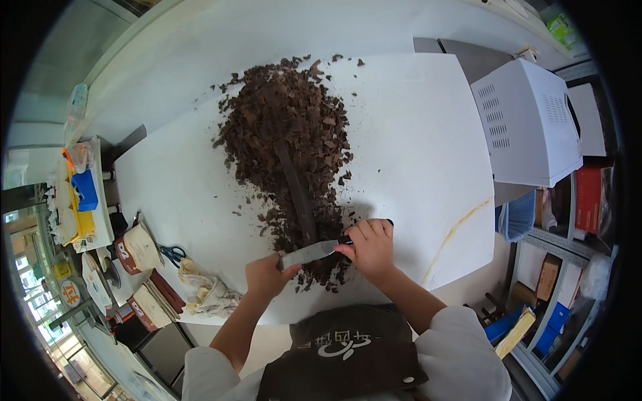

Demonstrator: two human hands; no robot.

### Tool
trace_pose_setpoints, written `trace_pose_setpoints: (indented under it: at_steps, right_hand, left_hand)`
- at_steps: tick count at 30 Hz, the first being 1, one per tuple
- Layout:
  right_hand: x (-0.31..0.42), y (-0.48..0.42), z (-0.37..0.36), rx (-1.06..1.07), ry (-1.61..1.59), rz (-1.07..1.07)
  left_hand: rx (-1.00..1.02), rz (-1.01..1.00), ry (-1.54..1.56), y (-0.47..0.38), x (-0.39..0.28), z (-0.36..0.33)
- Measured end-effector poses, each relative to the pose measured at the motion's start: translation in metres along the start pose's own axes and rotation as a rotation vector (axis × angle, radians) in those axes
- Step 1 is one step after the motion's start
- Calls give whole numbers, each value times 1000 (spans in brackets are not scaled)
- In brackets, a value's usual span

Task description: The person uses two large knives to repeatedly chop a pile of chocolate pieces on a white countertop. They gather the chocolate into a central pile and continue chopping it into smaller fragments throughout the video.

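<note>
My right hand (371, 248) grips the black handle of a wide-bladed kitchen knife. My left hand (266, 275) pinches the other end of the knife blade (311, 253) between thumb and fingers. The blade lies across the near end of a long, dark chocolate slab (297, 193), so that end is hidden. Beyond the slab rises a large heap of chopped chocolate (291, 110), which partly covers its far end. Loose brown bits are scattered around the heap and under both hands.
The white table (416, 150) carries a crumpled cloth (208, 293), scissors (173, 254) and printed chocolate packages (140, 248) at the left. A white microwave-like appliance (526, 125) stands at the right, above a blue-lined bin (516, 218). Metal shelving (549, 243) holds boxes.
</note>
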State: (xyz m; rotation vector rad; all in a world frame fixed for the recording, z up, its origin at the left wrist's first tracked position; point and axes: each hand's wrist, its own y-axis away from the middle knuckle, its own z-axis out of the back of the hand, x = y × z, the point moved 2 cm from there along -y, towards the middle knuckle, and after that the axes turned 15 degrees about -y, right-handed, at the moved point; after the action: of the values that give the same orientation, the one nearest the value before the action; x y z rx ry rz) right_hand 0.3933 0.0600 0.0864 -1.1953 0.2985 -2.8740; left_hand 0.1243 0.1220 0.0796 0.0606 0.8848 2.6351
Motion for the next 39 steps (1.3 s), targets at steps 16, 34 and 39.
trace_pose_setpoints:
  at_steps: [16,34,39]
  right_hand:
    - [-34,-64,-25,-22,57,27]
    - [-38,-138,-28,-39,161,51]
    - [-3,-5,-6,66,32,-40]
  left_hand:
    - [-60,-17,-165,-76,14,38]
    - [-179,24,-225,-124,24,95]
    - [-25,-30,66,3,2,-3]
